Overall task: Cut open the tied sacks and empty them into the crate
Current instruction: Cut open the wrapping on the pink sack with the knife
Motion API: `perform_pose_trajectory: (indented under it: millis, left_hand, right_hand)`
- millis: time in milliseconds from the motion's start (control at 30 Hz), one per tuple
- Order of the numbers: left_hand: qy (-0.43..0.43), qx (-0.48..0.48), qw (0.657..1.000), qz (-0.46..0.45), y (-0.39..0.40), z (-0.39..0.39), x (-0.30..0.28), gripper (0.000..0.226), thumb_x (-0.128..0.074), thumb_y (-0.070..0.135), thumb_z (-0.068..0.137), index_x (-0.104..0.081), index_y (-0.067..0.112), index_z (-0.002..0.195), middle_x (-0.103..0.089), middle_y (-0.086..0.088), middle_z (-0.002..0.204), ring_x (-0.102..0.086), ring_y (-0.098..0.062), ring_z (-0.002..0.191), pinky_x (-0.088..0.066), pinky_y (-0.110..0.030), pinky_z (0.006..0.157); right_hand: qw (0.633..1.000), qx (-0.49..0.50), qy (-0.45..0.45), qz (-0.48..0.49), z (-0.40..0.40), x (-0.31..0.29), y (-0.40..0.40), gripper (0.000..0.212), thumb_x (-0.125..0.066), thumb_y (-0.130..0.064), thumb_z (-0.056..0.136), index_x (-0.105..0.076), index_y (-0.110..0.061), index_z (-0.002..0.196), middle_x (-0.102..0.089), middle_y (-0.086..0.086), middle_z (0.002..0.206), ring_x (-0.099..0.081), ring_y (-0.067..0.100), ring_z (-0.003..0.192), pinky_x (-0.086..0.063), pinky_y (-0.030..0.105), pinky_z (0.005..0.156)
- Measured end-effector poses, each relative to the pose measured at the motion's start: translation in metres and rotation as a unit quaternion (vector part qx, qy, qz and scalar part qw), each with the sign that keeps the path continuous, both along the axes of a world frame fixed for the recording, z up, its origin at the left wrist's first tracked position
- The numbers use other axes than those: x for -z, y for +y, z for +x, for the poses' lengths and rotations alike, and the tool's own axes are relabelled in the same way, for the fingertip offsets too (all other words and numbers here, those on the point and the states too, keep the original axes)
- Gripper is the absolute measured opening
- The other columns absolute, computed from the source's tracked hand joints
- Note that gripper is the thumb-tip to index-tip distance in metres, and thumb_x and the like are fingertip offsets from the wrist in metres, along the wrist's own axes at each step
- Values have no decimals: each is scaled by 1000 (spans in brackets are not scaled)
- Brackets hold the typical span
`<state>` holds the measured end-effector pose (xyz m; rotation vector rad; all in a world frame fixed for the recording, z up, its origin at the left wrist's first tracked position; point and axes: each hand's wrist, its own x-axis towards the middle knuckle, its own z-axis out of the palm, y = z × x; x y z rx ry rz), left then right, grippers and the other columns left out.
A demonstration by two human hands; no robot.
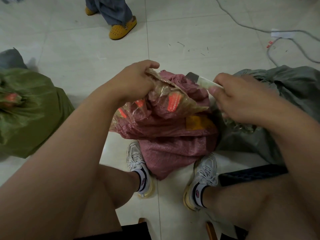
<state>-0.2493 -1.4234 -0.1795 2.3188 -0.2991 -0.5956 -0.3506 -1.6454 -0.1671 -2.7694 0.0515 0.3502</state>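
Left hand [133, 80]: fingers curled tight round the taped, bunched neck of the pink sack [173, 135], pulling it up and taut.
Right hand [242, 99]: closed round the pale handle of a knife [199, 79], thumb along the handle, dark blade tip against the sack's gathered top.
Pink sack: upright on the floor [86, 49], between the two white shoes, neck wrapped in clear tape with orange labels [174, 101], apparently not yet cut open.
Green sack [29, 108]: just left, tied neck visible, untouched.
Grey sack [280, 87]: right, behind the right hand, slumped and crumpled.
Crate: possibly the dark slotted edge [252, 174] by the right knee; cannot tell for certain.
Slip risk: blade pointed toward the left hand, so a sudden give in the tape likely to carry it into those fingers.
Spill risk: too deep a cut likely to slice the contents or drop them on the floor instead of the crate.
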Motion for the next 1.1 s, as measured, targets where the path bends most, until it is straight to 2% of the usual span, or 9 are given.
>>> perform_pose_trajectory:
  millis: [167,267,400,533,633,700,800,900,1100]
  left_hand:
    - [82,0,986,-145,10,2,-12,51,-56,2,94,-60,41,126,-66,-19,106,-65,-32,96,-51,-39,100]
    - [89,6,982,-164,17,3,-14,43,-50,-3,92,-58,29,119,-63,-12,87,-59,-23,80,-46,-40,83]
    - [53,-5,990,-133,22,5,-12,40,-41,-10,84,-54,24,101,-63,-3,74,-49,-22,65,-34,-31,59]
    - [36,30,993,-106,25,2,-14,58,-33,-17,76,-61,28,100,-67,-20,92,-61,-31,71,-36,-40,62]
    - [28,41,995,-92,25,1,-13,65,-32,-19,78,-64,30,106,-73,-11,92,-68,-34,75,-48,-47,66]
    - [31,51,995,-85,22,-1,-14,67,-32,-17,80,-66,33,109,-75,-5,95,-65,-43,80,-55,-51,73]
    - [62,46,992,-96,19,-2,-13,55,-43,-3,88,-64,36,120,-75,6,102,-65,-24,73,-56,-27,69]
    - [102,74,990,-69,14,-3,-11,47,-53,25,92,-54,48,133,-63,12,128,-63,-4,106,-43,-30,105]
    - [126,125,983,-55,8,-10,-7,49,-46,41,102,-34,44,149,-31,18,156,-31,-2,140,-25,-23,114]
  right_hand:
    - [988,91,68,107,11,24,5,35,-27,-46,104,-43,-15,99,-62,6,93,-61,22,83,-49,38,74]
    - [989,115,36,87,17,26,8,38,-25,-47,104,-40,-12,101,-43,2,103,-49,21,85,-33,31,63]
    - [979,152,-18,134,20,29,10,42,-29,-47,104,-41,-7,111,-26,0,120,-55,24,95,-43,36,83]
    - [952,191,-48,233,24,30,11,50,-35,-45,103,-35,-8,136,-26,0,149,-67,20,86,-59,43,77]
    - [928,196,-80,306,26,27,12,59,-38,-43,103,-22,-16,152,-22,-4,153,-69,17,87,-61,40,77]
    - [925,185,-98,317,26,24,12,55,-37,-42,104,-23,-19,152,-31,-2,151,-69,16,88,-60,39,78]
    - [934,166,-85,305,26,26,12,31,-39,-44,103,-46,-20,121,-59,-2,114,-70,14,89,-58,47,83]
    - [944,157,-76,282,25,28,11,30,-42,-47,101,-48,-18,101,-69,-4,94,-71,10,82,-56,52,85]
    - [929,143,-85,332,20,23,12,19,-45,-43,100,-49,-26,92,-71,-3,88,-73,11,80,-57,50,83]
